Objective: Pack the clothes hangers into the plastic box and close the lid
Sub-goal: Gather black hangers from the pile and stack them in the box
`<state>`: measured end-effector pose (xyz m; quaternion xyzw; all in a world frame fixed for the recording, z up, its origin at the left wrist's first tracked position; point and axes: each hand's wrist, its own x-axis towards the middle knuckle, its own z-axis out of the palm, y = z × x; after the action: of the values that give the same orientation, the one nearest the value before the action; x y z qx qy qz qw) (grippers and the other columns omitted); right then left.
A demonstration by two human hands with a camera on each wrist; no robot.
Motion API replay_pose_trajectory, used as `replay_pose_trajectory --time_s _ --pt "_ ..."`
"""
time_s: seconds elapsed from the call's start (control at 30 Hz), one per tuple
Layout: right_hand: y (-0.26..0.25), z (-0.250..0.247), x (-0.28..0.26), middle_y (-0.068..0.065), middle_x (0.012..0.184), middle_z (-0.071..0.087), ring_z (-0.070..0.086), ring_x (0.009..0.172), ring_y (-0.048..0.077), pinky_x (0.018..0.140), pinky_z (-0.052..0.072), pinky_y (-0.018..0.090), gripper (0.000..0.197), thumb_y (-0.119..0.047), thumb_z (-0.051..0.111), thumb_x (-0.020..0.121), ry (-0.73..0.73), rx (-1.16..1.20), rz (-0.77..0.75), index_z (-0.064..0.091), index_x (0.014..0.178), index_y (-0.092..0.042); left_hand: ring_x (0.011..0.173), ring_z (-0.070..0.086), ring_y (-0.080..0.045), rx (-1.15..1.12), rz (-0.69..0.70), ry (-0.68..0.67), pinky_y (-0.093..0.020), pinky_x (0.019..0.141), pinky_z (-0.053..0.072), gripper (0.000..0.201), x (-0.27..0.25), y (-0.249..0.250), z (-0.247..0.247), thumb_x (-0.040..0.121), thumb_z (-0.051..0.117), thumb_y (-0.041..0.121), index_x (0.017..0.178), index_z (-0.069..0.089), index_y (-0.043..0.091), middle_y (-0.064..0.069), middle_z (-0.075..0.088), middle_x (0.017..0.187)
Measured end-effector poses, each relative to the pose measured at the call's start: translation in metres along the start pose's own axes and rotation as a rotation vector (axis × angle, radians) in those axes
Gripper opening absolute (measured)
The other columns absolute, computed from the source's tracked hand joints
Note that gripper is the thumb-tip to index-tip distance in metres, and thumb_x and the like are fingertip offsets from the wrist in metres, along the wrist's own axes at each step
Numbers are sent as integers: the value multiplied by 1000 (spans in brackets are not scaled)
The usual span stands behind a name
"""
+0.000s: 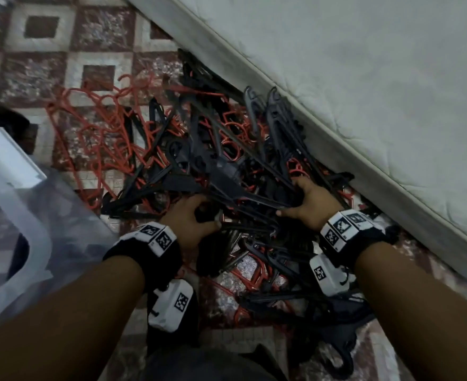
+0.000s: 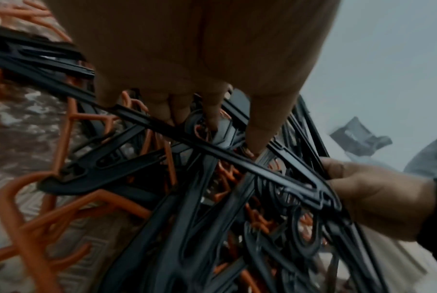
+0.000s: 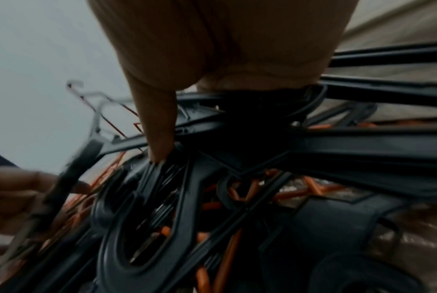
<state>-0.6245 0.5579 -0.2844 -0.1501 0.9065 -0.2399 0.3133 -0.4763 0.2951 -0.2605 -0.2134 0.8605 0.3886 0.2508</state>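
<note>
A tangled heap of black hangers (image 1: 221, 166) and red hangers (image 1: 94, 127) lies on the patterned floor beside a mattress. My left hand (image 1: 193, 215) grips a bunch of black hangers (image 2: 212, 154) at the heap's near side, fingers curled into them. To its right, my right hand (image 1: 309, 202) grips the other end of the same bunch (image 3: 212, 158), thumb over the bars. The clear plastic box (image 1: 20, 215) stands at the left edge, its lid out of sight.
The pale mattress (image 1: 364, 78) runs diagonally across the right side, hemming in the heap. Tiled brown and cream floor (image 1: 42, 50) stretches to the upper left. More black hangers (image 1: 295, 292) lie between my forearms near my knees.
</note>
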Motion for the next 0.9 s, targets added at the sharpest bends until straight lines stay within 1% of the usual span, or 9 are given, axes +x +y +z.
replay_pose_trajectory --time_s 0.13,0.23,0.3,0.43,0.5,0.63,0.73,0.8,0.9 --pt "2 -12 -14 -10 97 67 66 91 14 80 45 21 54 -41 82 68 120 52 -95 54 113 -35 105 61 -19 -201 26 57 -42 95 51 37 -6 11 -13 83 71 45 117 58 35 1 57 120" --pt "-1 -24 -23 -3 108 70 65 100 18 89 51 31 60 -40 83 67 184 88 -123 53 118 -32 105 62 -13 -294 80 73 -41 98 50 29 -15 26 -23 86 70 40 112 58 39 6 61 117" --pt "-3 -30 -29 -10 106 71 66 98 12 92 52 34 60 -39 84 65 214 172 -129 55 117 -34 103 63 -10 -307 131 99 -39 97 50 28 -21 35 -28 86 71 36 111 57 39 8 62 113" --pt "-15 -42 -44 -36 95 65 63 87 -13 72 46 2 53 -58 79 60 322 264 -176 55 106 -48 99 59 -3 -282 215 185 -21 81 44 28 -37 60 -42 87 69 41 111 57 36 13 60 109" --pt "-24 -50 -51 -39 97 64 63 85 -15 69 47 4 53 -65 76 60 357 270 -186 54 106 -53 98 56 -3 -247 262 247 -19 83 41 35 -45 72 -50 88 66 43 120 57 31 12 59 112" --pt "-31 -52 -52 -27 97 70 69 86 -3 71 55 21 53 -52 82 64 346 396 -175 58 111 -47 93 64 -4 -404 337 313 -20 81 52 29 -56 89 -67 91 65 33 120 61 35 12 66 107" --pt "-29 -40 -47 -25 92 72 67 86 -9 70 48 5 52 -35 84 71 299 498 -138 62 117 -28 89 71 -11 -581 343 268 -28 79 56 23 -57 90 -65 91 67 23 112 62 32 9 72 99" --pt "-28 -28 -41 -23 92 71 64 85 -14 70 45 1 48 -30 82 74 284 501 -91 63 117 -21 88 70 -10 -654 306 309 -30 77 56 20 -54 81 -59 86 71 21 102 61 28 8 72 98" --pt "-26 -7 -27 -2 99 74 69 93 11 81 52 22 44 -35 81 75 237 497 35 68 112 -15 99 68 -11 -763 241 302 -37 87 53 23 -44 60 -48 83 67 16 102 55 23 7 70 111"
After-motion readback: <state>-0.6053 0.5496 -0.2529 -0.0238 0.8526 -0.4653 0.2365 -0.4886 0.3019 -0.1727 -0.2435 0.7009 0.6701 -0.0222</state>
